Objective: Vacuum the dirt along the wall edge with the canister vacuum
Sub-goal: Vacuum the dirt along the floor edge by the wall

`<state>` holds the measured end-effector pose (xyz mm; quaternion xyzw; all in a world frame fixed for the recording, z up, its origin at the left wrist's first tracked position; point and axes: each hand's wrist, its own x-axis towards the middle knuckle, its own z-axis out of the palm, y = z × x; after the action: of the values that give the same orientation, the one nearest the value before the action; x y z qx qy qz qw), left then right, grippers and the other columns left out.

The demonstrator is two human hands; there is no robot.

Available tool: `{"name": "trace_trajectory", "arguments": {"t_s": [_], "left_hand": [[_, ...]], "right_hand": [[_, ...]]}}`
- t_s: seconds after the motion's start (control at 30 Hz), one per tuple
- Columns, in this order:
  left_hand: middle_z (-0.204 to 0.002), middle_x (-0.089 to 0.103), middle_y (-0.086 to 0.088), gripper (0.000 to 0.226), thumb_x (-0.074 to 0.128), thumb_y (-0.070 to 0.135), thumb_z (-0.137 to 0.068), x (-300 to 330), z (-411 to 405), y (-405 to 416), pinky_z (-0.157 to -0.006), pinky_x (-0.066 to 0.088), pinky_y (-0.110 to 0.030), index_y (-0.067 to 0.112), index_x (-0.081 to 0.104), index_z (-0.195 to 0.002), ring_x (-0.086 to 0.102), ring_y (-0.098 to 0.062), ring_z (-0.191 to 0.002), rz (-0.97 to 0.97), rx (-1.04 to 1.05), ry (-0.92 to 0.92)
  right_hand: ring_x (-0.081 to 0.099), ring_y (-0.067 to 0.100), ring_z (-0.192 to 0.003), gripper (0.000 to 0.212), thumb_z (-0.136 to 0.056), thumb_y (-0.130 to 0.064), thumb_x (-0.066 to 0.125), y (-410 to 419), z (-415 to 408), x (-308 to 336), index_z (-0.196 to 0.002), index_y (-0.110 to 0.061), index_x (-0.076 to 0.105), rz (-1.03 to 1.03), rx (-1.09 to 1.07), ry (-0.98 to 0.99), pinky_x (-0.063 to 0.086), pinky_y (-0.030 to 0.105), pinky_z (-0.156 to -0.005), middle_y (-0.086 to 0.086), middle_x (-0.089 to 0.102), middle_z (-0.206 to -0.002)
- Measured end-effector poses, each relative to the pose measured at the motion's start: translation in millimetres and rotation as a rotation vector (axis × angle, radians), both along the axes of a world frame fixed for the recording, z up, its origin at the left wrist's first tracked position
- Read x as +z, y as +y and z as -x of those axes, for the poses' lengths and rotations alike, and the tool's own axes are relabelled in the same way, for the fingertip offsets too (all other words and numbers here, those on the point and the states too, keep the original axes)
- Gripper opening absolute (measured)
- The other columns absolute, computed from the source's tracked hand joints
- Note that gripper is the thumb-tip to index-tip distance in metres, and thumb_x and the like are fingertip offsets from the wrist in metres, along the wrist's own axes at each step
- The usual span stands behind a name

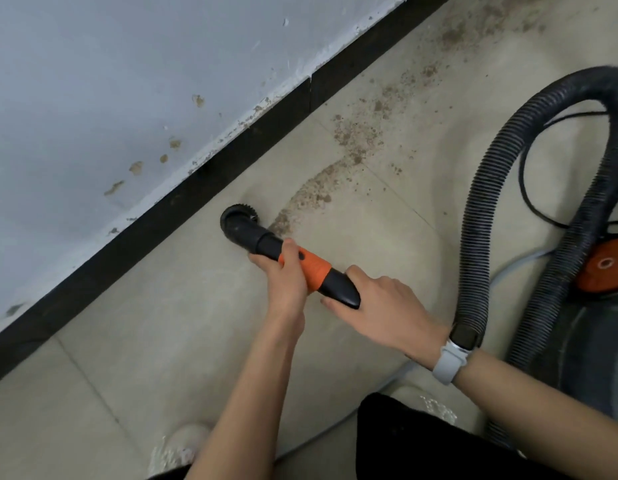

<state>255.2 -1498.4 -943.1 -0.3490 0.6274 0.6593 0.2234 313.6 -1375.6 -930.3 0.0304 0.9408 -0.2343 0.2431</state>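
gripping orange vacuum handle: left hand, right hand; no legible writing.

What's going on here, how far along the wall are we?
A person is vacuuming the floor beside the black baseboard. The left hand grips the orange-and-black nozzle handle, and the right hand holds its rear end. The round brush head sits on the tile at the near end of a brown dirt trail. The floor nearer the person looks clean; dirt remains farther along the wall. The ribbed hose loops back to the canister.
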Motion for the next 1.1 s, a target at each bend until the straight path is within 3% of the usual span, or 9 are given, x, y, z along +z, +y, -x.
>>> {"name": "trace_trajectory", "arguments": {"t_s": [0.13,0.23,0.33,0.53,0.77,0.93,1.1], "left_hand": [[-0.137,0.046,-0.010,0.067,0.041,0.035,-0.097,-5,-30,-19,-0.102,0.042,-0.050,0.016,0.002,-0.148,0.052,-0.026,-0.118,0.051,0.075,-0.028],[-0.128,0.049,-0.008,0.066,0.040,0.034,-0.098,-9,-41,-19,-0.102,0.042,-0.050,0.014,0.001,-0.148,0.053,-0.024,-0.112,0.064,0.076,-0.028],[-0.131,0.047,-0.007,0.067,0.039,0.034,-0.098,-10,-44,-11,-0.103,0.041,-0.050,0.017,-0.001,-0.148,0.052,-0.025,-0.115,0.051,0.030,-0.014],[-0.134,0.042,-0.003,0.065,0.038,0.035,-0.099,-12,-42,5,-0.105,0.039,-0.047,0.024,-0.004,-0.148,0.050,-0.021,-0.118,0.017,-0.037,0.028],[-0.145,0.036,-0.005,0.075,0.038,0.039,-0.098,-10,-31,23,-0.108,0.036,-0.045,0.019,-0.014,-0.149,0.042,-0.023,-0.129,-0.049,-0.113,-0.001],[-0.111,0.053,0.002,0.046,0.042,0.032,-0.098,-15,-42,7,-0.102,0.043,-0.047,0.023,0.022,-0.138,0.055,-0.018,-0.106,-0.027,0.050,0.008],[-0.089,0.051,0.004,0.041,0.042,0.031,-0.098,-20,-56,-15,-0.098,0.045,-0.047,0.016,0.031,-0.135,0.053,-0.016,-0.086,0.050,0.213,-0.047]], "right_hand": [[0.059,0.033,-0.077,0.043,-0.079,-0.070,0.039,-13,-20,-7,-0.085,-0.029,0.027,0.020,0.098,0.000,0.026,0.033,-0.058,0.004,0.059,-0.078],[0.060,0.032,-0.077,0.042,-0.081,-0.068,0.042,-13,-27,-11,-0.085,-0.029,0.027,0.020,0.119,-0.041,0.024,0.033,-0.054,0.000,0.054,-0.072],[0.059,0.030,-0.073,0.041,-0.083,-0.065,0.044,-6,-33,-11,-0.085,-0.027,0.028,0.005,0.102,-0.060,0.023,0.030,-0.048,-0.011,0.036,-0.061],[0.061,0.033,-0.079,0.043,-0.083,-0.066,0.040,4,-41,-14,-0.091,-0.024,0.032,-0.077,0.013,-0.004,0.033,0.033,-0.059,0.002,0.056,-0.076],[0.050,0.028,-0.065,0.042,-0.078,-0.066,0.038,17,-40,-13,-0.086,-0.025,0.033,-0.082,-0.097,-0.026,0.031,0.032,-0.057,-0.004,0.047,-0.067],[0.060,0.032,-0.078,0.041,-0.082,-0.064,0.045,8,-40,-15,-0.090,-0.026,0.032,-0.053,0.006,-0.039,0.030,0.032,-0.058,0.002,0.055,-0.076],[0.061,0.032,-0.081,0.043,-0.080,-0.067,0.045,-12,-40,-18,-0.089,-0.027,0.029,-0.040,0.139,-0.017,0.026,0.032,-0.058,0.004,0.063,-0.084]]}}
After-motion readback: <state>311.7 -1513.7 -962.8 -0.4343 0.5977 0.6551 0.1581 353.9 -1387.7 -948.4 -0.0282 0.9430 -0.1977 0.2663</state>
